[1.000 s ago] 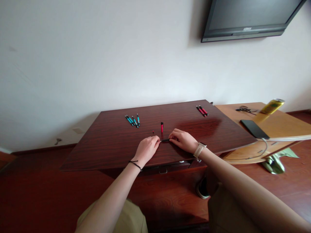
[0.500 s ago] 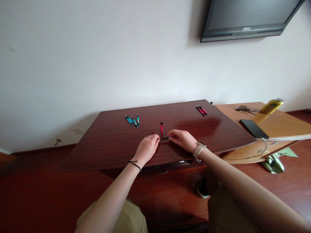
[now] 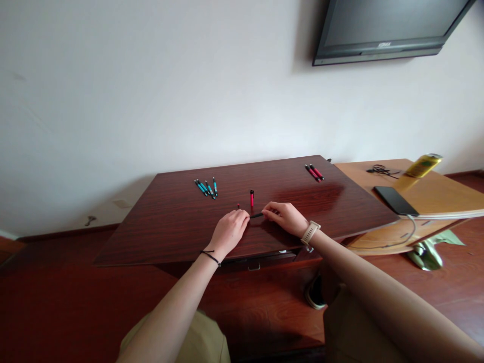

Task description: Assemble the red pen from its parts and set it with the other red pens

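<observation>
Head view: we pinch a thin black pen part (image 3: pixel 256 215) between left hand (image 3: pixel 228 232) and right hand (image 3: pixel 286 219); it could slip and roll toward the small red piece (image 3: pixel 238 205).

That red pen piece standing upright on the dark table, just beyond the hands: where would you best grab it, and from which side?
Probably pinch the red pen piece around the middle of its barrel, coming straight down from above with thumb and finger on either side. It stands on end and is slim, so a sideways push would likely topple it. The left hand and right hand are both busy pinching a thin black part between them.
</observation>
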`<state>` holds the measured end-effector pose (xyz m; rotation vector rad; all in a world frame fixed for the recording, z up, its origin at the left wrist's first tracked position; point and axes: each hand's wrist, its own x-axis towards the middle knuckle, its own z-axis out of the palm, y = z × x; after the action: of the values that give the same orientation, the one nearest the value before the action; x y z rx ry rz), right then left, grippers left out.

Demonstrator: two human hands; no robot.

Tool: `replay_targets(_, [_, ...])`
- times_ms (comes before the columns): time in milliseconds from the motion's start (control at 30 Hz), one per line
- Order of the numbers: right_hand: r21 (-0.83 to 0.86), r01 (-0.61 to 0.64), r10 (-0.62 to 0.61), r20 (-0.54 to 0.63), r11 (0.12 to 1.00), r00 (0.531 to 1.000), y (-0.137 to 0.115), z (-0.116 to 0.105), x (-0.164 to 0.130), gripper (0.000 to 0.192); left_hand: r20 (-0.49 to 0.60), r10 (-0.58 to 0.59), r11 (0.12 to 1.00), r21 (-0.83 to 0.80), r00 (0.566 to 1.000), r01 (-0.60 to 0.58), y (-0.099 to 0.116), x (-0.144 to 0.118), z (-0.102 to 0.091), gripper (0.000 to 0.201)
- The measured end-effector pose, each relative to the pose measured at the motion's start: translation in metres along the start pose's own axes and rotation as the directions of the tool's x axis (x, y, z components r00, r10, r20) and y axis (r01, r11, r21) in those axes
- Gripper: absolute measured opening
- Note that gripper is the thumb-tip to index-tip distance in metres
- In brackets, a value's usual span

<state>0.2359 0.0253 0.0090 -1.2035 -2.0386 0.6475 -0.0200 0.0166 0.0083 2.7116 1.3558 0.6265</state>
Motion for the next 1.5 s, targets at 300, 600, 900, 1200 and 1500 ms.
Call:
replay_targets(300, [0.178,-0.002,0.005,-0.017,0.984,1.000,0.004,0.003,0.002,0.023,-0.022,-0.037,0.999,-0.002,0.999,0.037,0.002,0.000,-0.001,0.019])
replay_targets(600, [0.235,-0.060,0.065,-0.013,0.970,0.998,0.001,0.000,0.003,0.025,-0.041,-0.127,0.990,0.049,0.991,0.129,0.005,0.001,-0.002,0.024])
replay_targets(900, [0.341,-0.094,0.128,-0.077,0.935,0.989,0.006,-0.004,0.004,0.032,-0.051,-0.143,0.990,-0.012,0.989,0.142,0.004,0.000,-0.003,0.025])
replay_targets(1200, [0.511,-0.153,0.222,-0.076,0.846,0.972,0.013,-0.008,0.006,0.038,-0.062,-0.404,0.761,-0.577,0.913,0.297,-0.013,0.005,-0.005,0.036])
replay_targets(1500, [0.540,-0.137,0.186,-0.038,0.831,0.982,0.007,-0.008,0.005,0.039,-0.024,-0.394,0.708,-0.646,0.919,0.287,-0.013,0.007,-0.005,0.038])
